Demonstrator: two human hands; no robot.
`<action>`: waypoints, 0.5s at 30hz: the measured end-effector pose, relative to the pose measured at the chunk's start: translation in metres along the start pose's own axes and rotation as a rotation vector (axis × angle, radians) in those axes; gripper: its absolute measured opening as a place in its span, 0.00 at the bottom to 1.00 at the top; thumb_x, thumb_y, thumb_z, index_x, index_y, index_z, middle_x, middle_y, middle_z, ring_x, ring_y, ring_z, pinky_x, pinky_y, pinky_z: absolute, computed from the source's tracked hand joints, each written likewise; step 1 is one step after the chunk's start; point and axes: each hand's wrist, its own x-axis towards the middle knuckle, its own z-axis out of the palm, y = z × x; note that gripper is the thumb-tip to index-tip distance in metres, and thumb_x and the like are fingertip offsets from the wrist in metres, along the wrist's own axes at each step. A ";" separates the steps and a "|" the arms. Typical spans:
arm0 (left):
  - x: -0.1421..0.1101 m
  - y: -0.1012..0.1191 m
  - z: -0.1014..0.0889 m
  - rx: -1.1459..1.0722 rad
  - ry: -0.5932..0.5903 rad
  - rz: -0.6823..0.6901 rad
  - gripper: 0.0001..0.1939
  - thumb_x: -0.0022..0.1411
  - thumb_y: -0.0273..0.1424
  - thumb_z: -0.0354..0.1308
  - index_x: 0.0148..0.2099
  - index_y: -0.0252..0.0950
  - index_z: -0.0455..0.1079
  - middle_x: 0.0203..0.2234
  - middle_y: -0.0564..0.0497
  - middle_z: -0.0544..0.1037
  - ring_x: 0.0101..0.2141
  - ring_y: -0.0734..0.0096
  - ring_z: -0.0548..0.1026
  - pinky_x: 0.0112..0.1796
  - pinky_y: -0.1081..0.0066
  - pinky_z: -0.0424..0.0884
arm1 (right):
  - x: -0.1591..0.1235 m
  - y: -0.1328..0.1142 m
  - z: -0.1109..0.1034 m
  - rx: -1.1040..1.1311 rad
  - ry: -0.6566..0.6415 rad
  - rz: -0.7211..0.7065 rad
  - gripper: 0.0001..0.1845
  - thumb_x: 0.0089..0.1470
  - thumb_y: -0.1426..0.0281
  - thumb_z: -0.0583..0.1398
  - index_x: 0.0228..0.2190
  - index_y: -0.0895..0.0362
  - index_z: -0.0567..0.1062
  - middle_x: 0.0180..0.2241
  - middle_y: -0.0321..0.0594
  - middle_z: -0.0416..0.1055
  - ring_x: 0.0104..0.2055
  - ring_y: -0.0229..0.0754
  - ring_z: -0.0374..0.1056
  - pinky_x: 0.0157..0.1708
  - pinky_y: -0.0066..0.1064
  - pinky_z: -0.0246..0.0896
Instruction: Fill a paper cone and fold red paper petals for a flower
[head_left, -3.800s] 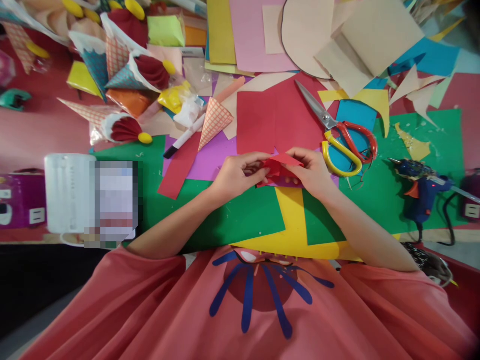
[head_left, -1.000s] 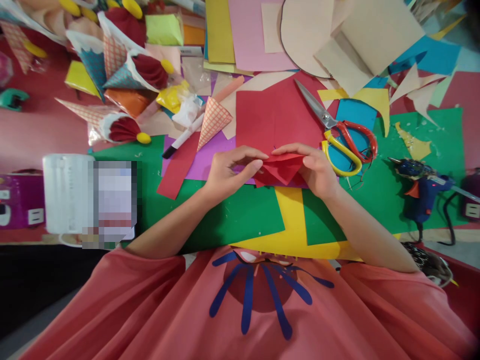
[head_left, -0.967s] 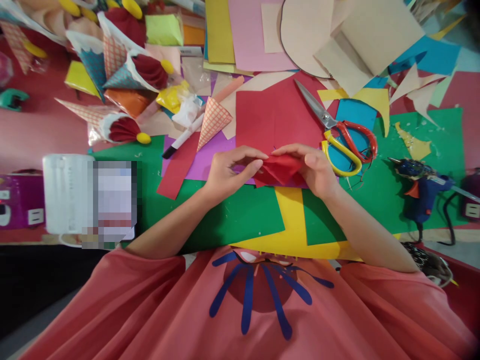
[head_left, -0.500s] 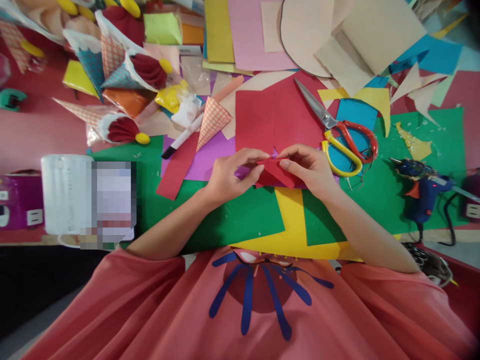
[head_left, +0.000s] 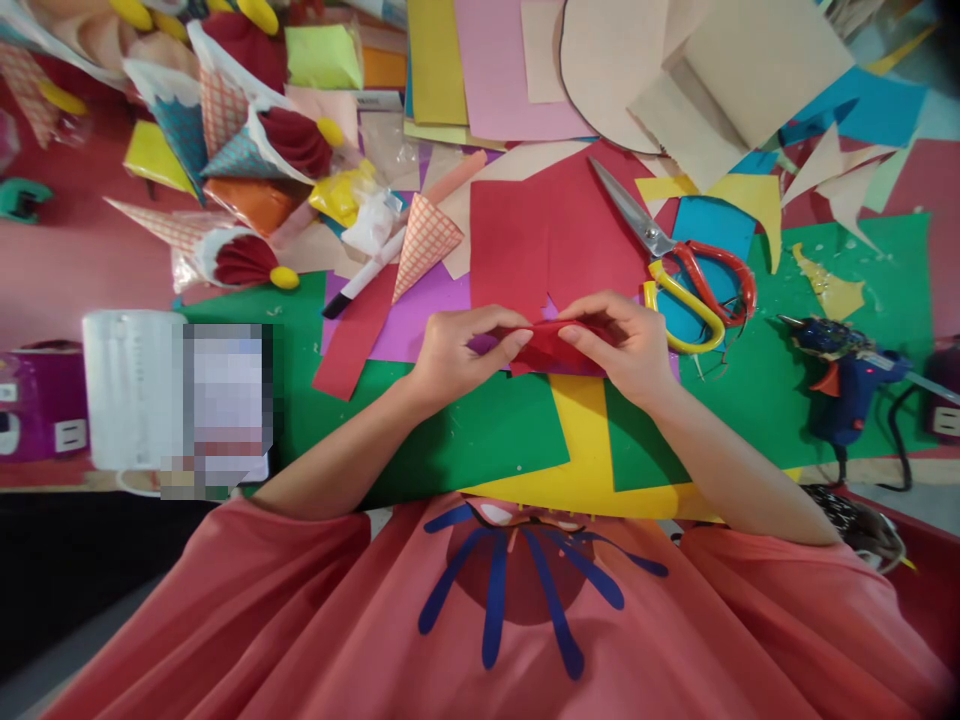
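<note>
Between my two hands is a small folded piece of red craft foam or paper [head_left: 551, 345]; I cannot tell which. My left hand [head_left: 469, 350] pinches its left end between thumb and fingers. At the other end, my right hand [head_left: 619, 345] closes its thumb and fingers on the same piece. A larger red sheet [head_left: 517, 240] lies flat just beyond my fingers. Scissors with one yellow and one red handle [head_left: 686, 285] rest open to the right of my right hand. Left of my left hand are a red strip [head_left: 349, 350] and a small checked cone [head_left: 429, 245].
A blue hot glue gun [head_left: 851, 375] with its cord lies at the right. Ice-cream-like cones [head_left: 244, 258] and bagged clay [head_left: 322, 57] crowd the upper left. A white marker [head_left: 367, 275], a white case [head_left: 135, 390] and a green mat [head_left: 465, 440] are nearby. Beige scraps [head_left: 757, 70] fill the upper right.
The red piece has gone from showing an angled flap to a flatter, narrower fold edge. My fingers have shifted slightly, with both hands still pinching it.
</note>
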 end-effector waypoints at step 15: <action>-0.001 0.002 0.000 -0.046 -0.029 -0.078 0.16 0.65 0.41 0.54 0.31 0.36 0.75 0.24 0.52 0.81 0.23 0.78 0.77 0.27 0.80 0.71 | 0.000 -0.003 -0.002 0.020 0.021 0.038 0.08 0.52 0.63 0.65 0.30 0.55 0.78 0.31 0.36 0.78 0.33 0.37 0.73 0.34 0.29 0.70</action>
